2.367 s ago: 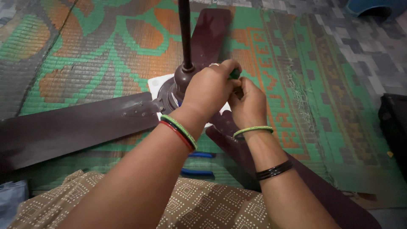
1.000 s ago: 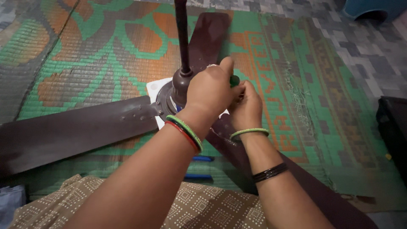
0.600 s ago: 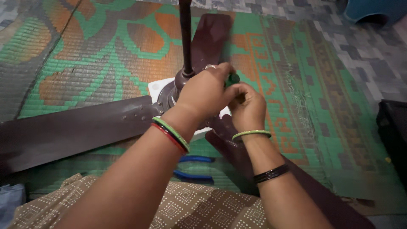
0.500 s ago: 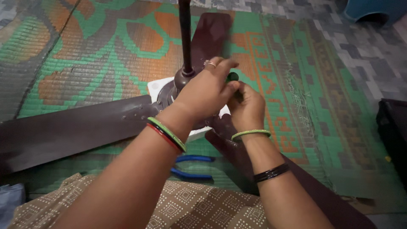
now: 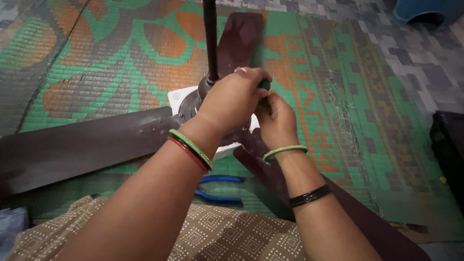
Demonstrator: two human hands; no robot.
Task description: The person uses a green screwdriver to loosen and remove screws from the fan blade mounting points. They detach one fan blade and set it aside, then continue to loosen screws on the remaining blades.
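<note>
Both hands grip green handle point(image 5: 264, 84) (above fan).

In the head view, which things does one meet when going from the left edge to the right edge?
Left fan blade → fan rod → left hand → green tool handle → right hand → orange band of the mat → grey tiled floor → black object at the right edge.

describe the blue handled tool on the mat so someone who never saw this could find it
Start at the dark brown ceiling fan lying on the green and orange woven mat. Just below its hub, under the left forearm, lie pliers between two blades. Their bright blue handles are the only blue there.
</note>
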